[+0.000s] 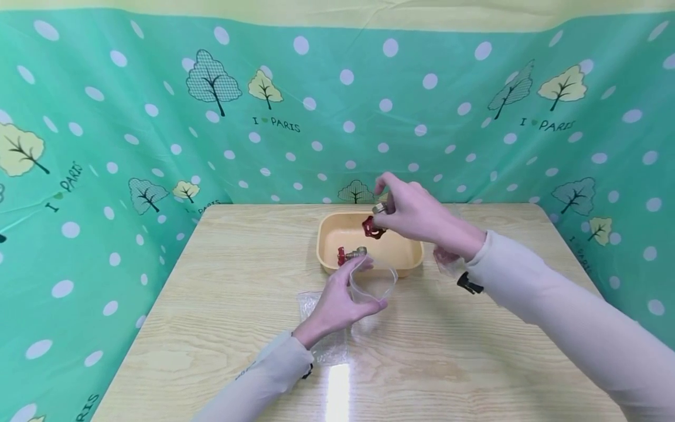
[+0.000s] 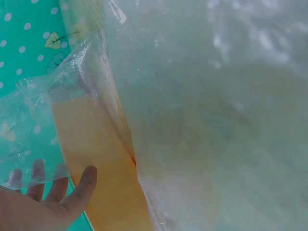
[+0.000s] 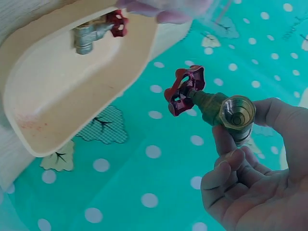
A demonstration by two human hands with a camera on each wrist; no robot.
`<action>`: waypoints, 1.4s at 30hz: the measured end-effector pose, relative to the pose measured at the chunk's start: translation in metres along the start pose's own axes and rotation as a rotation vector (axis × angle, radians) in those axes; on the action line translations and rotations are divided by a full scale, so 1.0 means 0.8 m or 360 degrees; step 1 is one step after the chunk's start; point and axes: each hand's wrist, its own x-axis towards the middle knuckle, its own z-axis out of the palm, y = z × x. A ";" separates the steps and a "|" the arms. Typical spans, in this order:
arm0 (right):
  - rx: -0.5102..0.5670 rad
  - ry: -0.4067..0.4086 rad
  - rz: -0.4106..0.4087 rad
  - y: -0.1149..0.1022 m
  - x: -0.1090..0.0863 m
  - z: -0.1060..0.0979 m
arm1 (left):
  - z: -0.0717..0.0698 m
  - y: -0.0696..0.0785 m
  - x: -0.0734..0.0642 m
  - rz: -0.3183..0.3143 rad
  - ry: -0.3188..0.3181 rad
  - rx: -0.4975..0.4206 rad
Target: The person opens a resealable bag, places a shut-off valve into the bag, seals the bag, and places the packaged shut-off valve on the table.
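My right hand [image 1: 413, 211] holds a brass valve [image 3: 224, 110] with a red handwheel over the back of a cream plastic tray [image 1: 325, 240]. In the right wrist view, thumb and fingers grip its body and its threaded opening faces the camera. A second red-handled valve [image 1: 352, 255] lies in the tray. At the tray's front edge my left hand [image 1: 340, 302] holds a clear plastic bag [image 1: 394, 281], its mouth spread between thumb and fingers. Film fills much of the left wrist view, with that hand's spread fingers [image 2: 79, 192] at lower left.
Another clear plastic bag [image 1: 332, 350] lies flat beneath the left forearm. Right of the tray, a bag with something red inside [image 1: 445, 258] is partly covered by the right wrist. A green polka-dot cloth [image 1: 316, 146] hangs behind the wooden table [image 1: 237, 281].
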 end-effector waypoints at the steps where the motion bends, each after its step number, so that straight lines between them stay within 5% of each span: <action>1: 0.0002 0.0004 -0.0003 -0.002 -0.003 -0.002 | 0.000 0.000 0.000 -0.0003 0.0003 0.0005; 17: 0.0024 -0.0052 0.0038 -0.039 -0.042 -0.017 | 0.003 -0.004 -0.002 -0.0021 -0.0023 0.0030; 42: -0.0063 -0.0212 0.0027 -0.054 -0.067 0.007 | 0.009 0.005 -0.005 -0.0101 0.0063 0.0091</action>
